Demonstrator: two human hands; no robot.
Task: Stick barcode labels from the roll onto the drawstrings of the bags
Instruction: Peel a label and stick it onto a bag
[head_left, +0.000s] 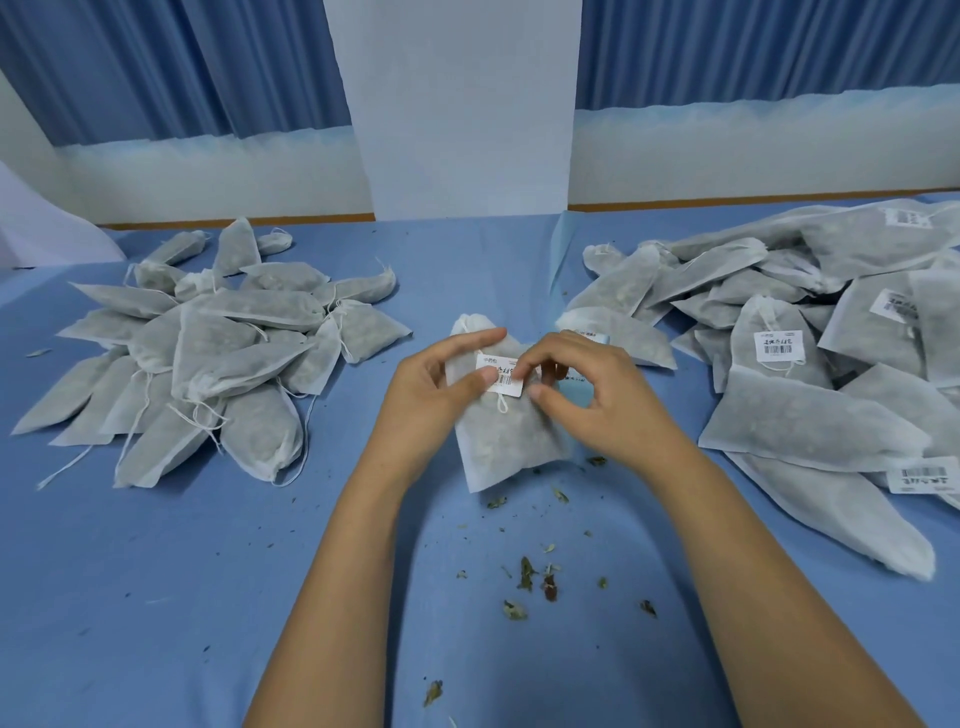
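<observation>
At my far left sits the unlabelled pile (208, 353), strings loose. The left hand (441, 384) pinches the left end of the barcode label (501, 376), thumb on top and fingers behind the top of the bag (498, 447). The label lies across that bag mid-table, its long axis running left to right, with the drawstring (502, 404) looping out just beneath. The right hand (587, 395) pinches the right end, so I judge both hands equally near. The labelled pile (805, 364) heaps at right.
</observation>
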